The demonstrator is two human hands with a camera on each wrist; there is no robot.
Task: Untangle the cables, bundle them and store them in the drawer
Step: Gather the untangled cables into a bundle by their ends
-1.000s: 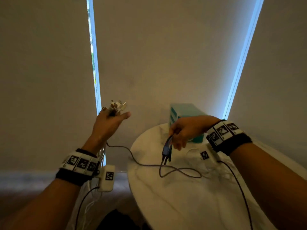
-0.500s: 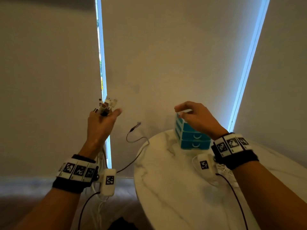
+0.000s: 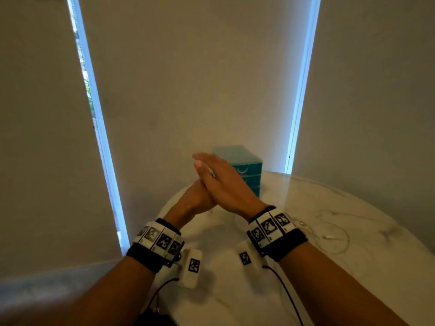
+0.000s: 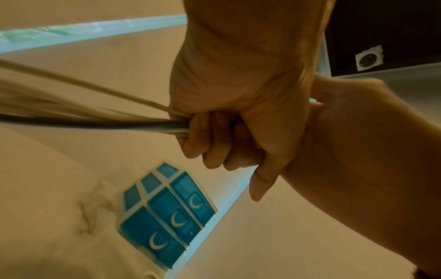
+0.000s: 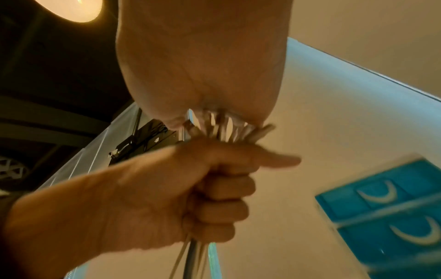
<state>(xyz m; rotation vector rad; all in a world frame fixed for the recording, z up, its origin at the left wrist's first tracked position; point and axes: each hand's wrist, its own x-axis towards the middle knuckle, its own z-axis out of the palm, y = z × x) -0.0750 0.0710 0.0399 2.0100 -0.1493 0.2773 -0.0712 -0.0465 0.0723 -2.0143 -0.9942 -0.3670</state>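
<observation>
My left hand (image 3: pixel 195 198) grips a bundle of white and dark cables (image 4: pixel 95 123) in its fist; they run off toward the left in the left wrist view. Their plug ends (image 5: pixel 229 128) stick up out of the left hand (image 5: pixel 214 188). My right hand (image 3: pixel 223 184) lies over them with straight fingers, its palm (image 5: pixel 203 66) touching the plug tips. Both hands hover over the table's far left edge, right in front of the teal drawer unit (image 3: pixel 244 161), whose three drawers (image 4: pixel 167 217) are closed.
A loose white cable (image 3: pixel 329 234) lies looped on the marble table (image 3: pixel 353 290) to the right of my right wrist. Thin black leads hang from both wrist bands. Closed blinds with bright window gaps stand behind the table.
The right hand let go of the dark cable it held over the table. Both hands then came together before the drawers, the right palm now on the plugs.
</observation>
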